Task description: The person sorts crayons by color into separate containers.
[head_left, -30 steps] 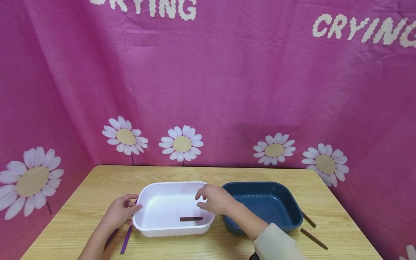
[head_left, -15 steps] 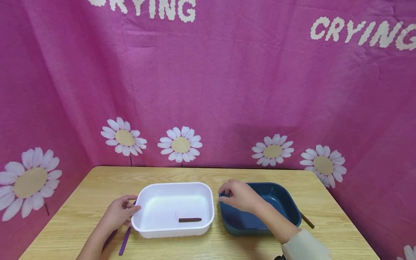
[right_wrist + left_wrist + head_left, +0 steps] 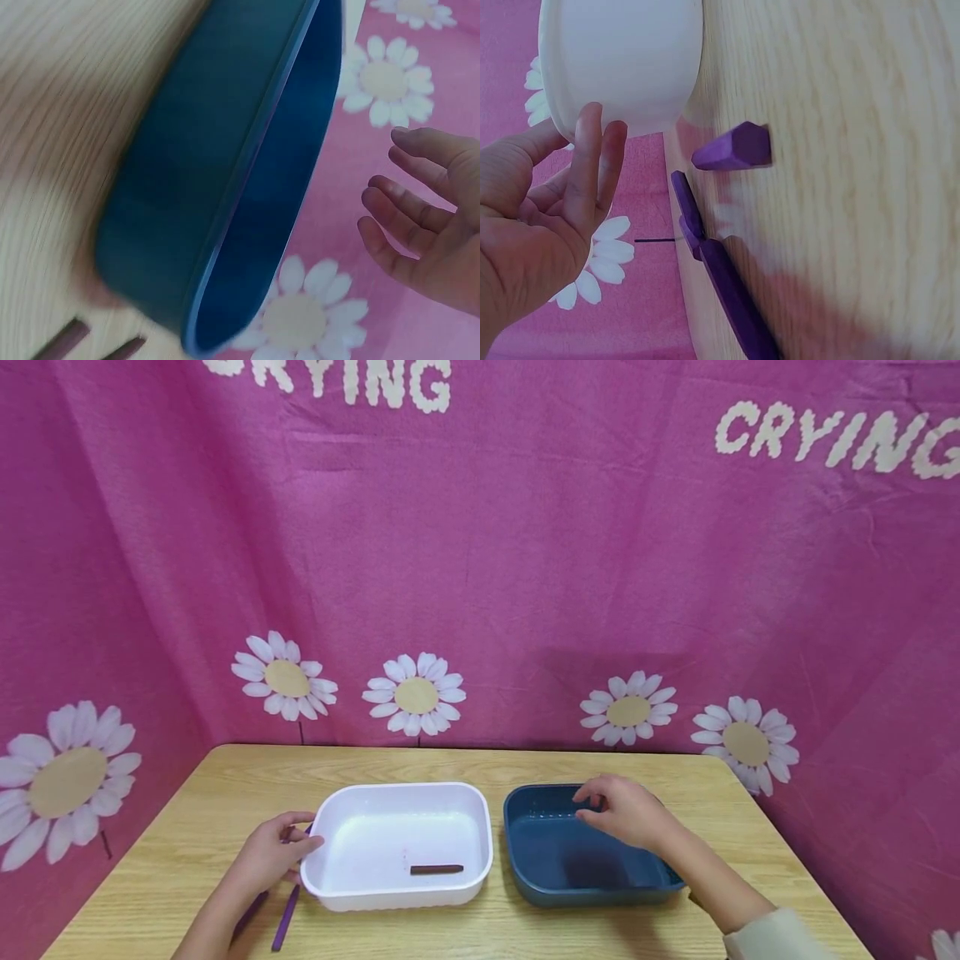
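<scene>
My left hand (image 3: 268,853) holds the left rim of a white plastic basin (image 3: 397,900), with its thumb on one side of the rim and fingertips against the outer wall in the left wrist view. A brown crayon (image 3: 437,869) lies inside that basin. Beside the left hand, several purple hexagonal crayons (image 3: 739,304) are on the table, some overlapping. My right hand (image 3: 628,814) hovers over a dark blue basin (image 3: 592,897), fingers loosely bent and nothing between them. In the right wrist view the hand (image 3: 431,214) is apart from the basin wall.
Two brown crayons (image 3: 64,341) lie on the wooden table (image 3: 465,935) right of the blue basin, mostly hidden by the right forearm in the head view. A pink curtain (image 3: 510,568) with daisies hangs behind and beside the table. A narrow gap separates the basins.
My right hand has moved right, from above the white basin to above the blue one. The left hand stays at the white basin's rim, and the brown crayon inside has not moved.
</scene>
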`<state>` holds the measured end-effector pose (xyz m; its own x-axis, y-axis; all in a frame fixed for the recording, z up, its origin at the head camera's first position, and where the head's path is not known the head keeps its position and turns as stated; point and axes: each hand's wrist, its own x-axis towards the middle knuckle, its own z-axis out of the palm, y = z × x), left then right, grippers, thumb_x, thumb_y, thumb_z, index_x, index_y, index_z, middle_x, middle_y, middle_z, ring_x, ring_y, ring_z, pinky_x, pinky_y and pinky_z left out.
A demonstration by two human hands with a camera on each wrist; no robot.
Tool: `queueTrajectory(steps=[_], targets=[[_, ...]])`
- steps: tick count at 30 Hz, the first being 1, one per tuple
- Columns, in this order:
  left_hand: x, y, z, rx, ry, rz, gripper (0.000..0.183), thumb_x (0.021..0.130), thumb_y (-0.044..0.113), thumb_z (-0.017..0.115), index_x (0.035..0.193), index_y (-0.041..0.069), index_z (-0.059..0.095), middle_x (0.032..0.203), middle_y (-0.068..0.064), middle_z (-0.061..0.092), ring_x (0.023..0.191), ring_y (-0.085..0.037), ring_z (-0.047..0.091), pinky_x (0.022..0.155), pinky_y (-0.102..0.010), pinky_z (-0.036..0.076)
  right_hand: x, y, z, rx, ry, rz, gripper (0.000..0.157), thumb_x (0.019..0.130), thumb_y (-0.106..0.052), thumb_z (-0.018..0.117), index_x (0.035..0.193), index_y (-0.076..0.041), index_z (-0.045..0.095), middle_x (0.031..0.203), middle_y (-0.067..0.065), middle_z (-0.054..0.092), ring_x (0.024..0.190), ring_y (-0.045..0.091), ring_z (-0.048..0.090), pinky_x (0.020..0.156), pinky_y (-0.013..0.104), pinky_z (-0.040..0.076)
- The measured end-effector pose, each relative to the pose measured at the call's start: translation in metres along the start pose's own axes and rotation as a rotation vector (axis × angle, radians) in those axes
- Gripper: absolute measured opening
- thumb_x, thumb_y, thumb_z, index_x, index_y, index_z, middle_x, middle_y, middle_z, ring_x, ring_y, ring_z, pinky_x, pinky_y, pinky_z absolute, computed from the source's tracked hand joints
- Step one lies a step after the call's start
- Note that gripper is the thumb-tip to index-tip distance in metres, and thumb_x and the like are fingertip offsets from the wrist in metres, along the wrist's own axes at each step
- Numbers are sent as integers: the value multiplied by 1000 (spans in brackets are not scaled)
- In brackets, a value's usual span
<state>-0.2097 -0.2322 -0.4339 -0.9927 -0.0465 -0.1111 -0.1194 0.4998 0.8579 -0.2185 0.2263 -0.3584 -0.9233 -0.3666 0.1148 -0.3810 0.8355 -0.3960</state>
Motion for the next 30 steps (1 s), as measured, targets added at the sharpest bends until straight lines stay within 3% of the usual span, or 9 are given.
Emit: queueTrajectory(steps=[10,19,30], targets=[[0,-3,-2,-8,3,-1,50,86,10,65,129,-8,46,91,-16,65,65,-18,63,53,-36,57,-20,48,-17,-24,64,60,16,81,-16,70,94,-7,70,75,-1,56,66,10,47,57,24,42],[0,-1,0,-22,3,3,50,86,9,65,128,-8,46,90,-16,65,64,-19,63,53,-37,57,-41,92,-25,7,91,167,21,84,-16,67,98,-1,68,78,3,63,68,14,54,56,25,44],[-1,-1,0,-24,9,12,49,85,7,64,128,-9,47,88,-15,66,63,-19,63,52,-37,56,-58,125,-21,-27,124,211,16,82,-13,67,93,-1,69,75,3,63,70,14,55,58,27,44]])
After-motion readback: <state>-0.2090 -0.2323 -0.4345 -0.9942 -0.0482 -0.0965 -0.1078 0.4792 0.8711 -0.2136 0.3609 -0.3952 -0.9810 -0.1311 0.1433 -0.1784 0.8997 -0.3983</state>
